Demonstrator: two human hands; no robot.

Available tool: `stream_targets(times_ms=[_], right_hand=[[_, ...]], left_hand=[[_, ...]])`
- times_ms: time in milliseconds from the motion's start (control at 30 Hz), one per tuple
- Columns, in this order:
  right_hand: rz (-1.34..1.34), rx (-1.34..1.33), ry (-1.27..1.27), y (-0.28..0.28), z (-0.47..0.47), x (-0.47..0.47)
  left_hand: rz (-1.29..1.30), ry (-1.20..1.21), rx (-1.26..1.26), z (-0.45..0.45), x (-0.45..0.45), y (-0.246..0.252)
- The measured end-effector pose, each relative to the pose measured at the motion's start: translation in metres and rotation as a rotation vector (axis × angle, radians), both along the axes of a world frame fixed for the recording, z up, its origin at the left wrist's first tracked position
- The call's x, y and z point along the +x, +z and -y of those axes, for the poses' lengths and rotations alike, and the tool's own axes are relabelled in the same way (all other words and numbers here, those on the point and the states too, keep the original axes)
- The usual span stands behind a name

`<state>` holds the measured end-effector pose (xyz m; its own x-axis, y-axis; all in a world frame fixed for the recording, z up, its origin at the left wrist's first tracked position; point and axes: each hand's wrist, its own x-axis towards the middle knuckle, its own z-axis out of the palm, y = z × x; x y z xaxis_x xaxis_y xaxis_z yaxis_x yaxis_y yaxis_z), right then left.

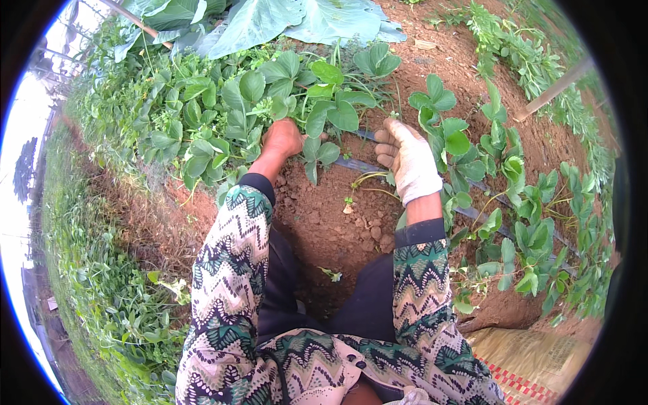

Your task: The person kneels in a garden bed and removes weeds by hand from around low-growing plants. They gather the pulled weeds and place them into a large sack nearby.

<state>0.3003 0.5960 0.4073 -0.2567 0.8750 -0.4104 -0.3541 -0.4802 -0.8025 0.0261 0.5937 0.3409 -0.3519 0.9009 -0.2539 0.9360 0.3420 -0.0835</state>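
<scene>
My left hand (283, 137) is bare and reaches in at the foot of the strawberry plants (331, 109); leaves cover its fingertips, so what it holds cannot be told. To the right, my right hand (402, 152) wears a pale, soil-stained glove, its fingers curled beside another strawberry plant (455, 139). A small sprig touches its fingertips; no firm hold on it can be seen. Between the hands, a dark flat strip (357, 164), perhaps a drip tape, crosses the reddish soil (329, 202). A low cluster of leaves (318, 154) stands by my left hand.
Large cabbage-like leaves (324, 23) spread at the top. A pole (554, 91) stands at the upper right, and another stick (136, 20) slants at the upper left. Dense weeds (121, 283) grow on the left. A printed woven sack (526, 354) lies at the lower right.
</scene>
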Motion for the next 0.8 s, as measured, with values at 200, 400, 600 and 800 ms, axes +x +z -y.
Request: stream_targets(times_ms=[200,400,600,800], right_hand=[[-0.009,-0.012,-0.005,0.000,0.000,0.000],[-0.027,-0.006,0.007,0.001,0.000,0.001],[-0.021,-0.006,-0.008,0.001,-0.002,0.005],[0.001,-0.008,-0.010,-0.003,-0.002,0.003]], left_hand=[[0.224,0.038,0.067,0.001,0.006,0.004],[0.336,0.117,0.310,0.013,0.002,-0.003],[0.464,-0.106,0.454,0.035,0.003,-0.012],[0.484,-0.219,0.372,0.050,0.010,-0.011]])
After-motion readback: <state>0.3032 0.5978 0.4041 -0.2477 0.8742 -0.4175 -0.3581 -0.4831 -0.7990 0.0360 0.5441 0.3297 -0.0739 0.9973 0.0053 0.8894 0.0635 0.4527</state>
